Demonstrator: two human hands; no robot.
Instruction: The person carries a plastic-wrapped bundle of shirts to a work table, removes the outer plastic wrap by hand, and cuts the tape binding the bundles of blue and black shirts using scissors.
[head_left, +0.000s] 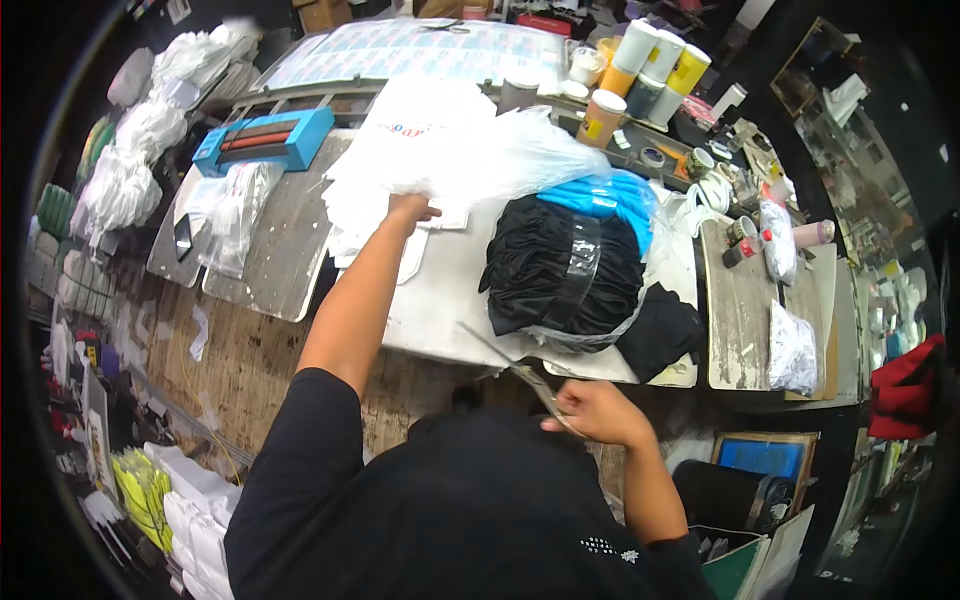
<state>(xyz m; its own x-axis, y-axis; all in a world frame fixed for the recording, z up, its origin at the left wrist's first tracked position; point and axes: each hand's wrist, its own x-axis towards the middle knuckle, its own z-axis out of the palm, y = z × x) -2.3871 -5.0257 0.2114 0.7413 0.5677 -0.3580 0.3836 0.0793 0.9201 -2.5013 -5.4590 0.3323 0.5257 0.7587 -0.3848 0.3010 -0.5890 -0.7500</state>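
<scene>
Held in the right hand [598, 412] at the table's near edge, the scissors [541, 389] could nick the black fabric bundle [545, 265] if swung right, while the left hand [408, 210], its grip unclear, reaches to the white stack [400, 125].

By the pale table [440, 325], a pile of white pieces [400, 125] is carried, partly covered with clear plastic [535, 150], and beside it a black fabric bundle [560, 265], bright blue fabric [615, 200] behind this bundle, and a loose black cloth [662, 330] near the front edge.
</scene>
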